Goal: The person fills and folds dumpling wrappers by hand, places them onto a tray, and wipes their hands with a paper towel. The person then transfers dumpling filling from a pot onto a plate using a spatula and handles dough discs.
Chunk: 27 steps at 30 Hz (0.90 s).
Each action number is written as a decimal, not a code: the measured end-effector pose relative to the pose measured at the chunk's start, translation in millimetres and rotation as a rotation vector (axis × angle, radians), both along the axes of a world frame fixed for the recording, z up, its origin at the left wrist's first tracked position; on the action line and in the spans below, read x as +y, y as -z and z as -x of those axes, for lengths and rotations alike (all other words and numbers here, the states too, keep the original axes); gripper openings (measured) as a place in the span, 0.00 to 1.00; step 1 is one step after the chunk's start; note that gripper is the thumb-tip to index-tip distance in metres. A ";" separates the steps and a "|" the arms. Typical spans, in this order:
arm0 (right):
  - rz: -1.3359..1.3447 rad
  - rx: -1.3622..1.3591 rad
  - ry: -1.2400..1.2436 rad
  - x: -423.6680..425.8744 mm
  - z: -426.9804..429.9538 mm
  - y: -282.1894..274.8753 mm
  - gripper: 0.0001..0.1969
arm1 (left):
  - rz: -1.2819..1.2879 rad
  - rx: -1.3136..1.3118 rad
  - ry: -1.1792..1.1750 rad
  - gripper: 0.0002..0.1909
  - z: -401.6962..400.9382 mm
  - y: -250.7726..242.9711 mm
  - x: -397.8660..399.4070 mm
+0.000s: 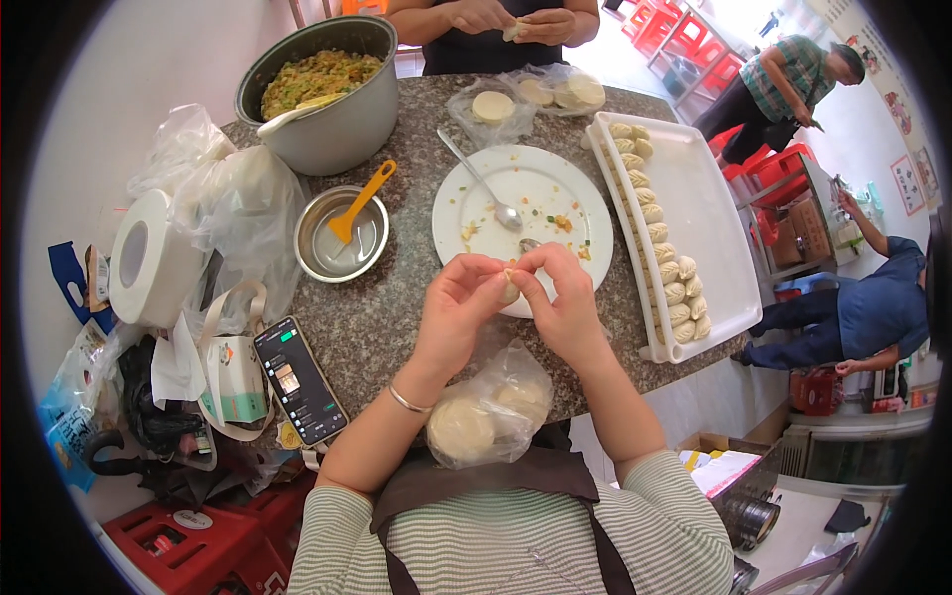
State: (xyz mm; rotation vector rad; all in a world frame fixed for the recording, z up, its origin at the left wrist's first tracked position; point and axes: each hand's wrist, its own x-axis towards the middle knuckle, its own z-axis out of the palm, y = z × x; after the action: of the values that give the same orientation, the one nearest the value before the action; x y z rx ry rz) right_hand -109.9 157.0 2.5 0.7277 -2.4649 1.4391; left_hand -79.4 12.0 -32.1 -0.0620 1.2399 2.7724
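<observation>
Between the fingertips of my left hand (462, 309) and my right hand (558, 301) is a small dumpling (509, 288), pinched from both sides and partly hidden by my thumbs. Both hands are over the near rim of a white plate (476, 201). Scraps of filling lie on the plate beside a metal spoon (507, 216); the tip of a second spoon (529, 244) shows behind my right fingers. Just below my wrists, round dough wrappers (461, 431) sit in a clear plastic bag (520, 372).
On the right, a white tray (714, 223) holds pleated dumplings (654, 232). A pot of filling (349, 126), a steel bowl (306, 249) with an orange brush (364, 201), and a phone (301, 383) stand leftward. Across the table, a person's hands (513, 22) hold dough near bagged wrappers (492, 108).
</observation>
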 end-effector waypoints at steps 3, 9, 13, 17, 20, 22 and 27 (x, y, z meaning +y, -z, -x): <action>-0.023 0.060 0.014 -2.7 -0.9 2.7 0.04 | 0.022 0.062 -0.046 0.05 0.7 -0.4 -0.8; 0.027 -0.014 0.039 0.8 -1.8 0.5 0.04 | 0.115 0.131 0.037 0.08 0.1 -3.3 -4.4; 0.035 -0.005 0.093 2.9 -2.1 1.1 0.02 | 0.043 0.002 0.134 0.13 0.3 -5.4 -7.8; 0.194 -0.176 0.073 11.1 2.7 -2.2 0.02 | -0.139 -0.106 0.214 0.13 2.0 -9.4 -13.4; 0.305 -0.279 -0.094 16.3 8.8 -1.2 0.05 | -0.192 -0.131 0.291 0.14 1.5 -4.1 -19.0; 0.337 -0.270 -0.130 20.3 10.4 2.3 0.05 | -0.229 -0.152 0.335 0.16 1.7 -4.1 -19.9; 0.318 -0.188 -0.062 32.4 9.9 10.4 0.10 | -0.213 -0.201 0.314 0.18 3.3 -12.9 -10.3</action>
State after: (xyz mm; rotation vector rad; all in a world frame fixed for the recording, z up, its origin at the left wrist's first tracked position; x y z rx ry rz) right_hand -119.8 189.5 -7.9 0.6312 -2.2726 1.9441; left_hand -82.7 1.6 -19.2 -0.1155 0.8229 2.5333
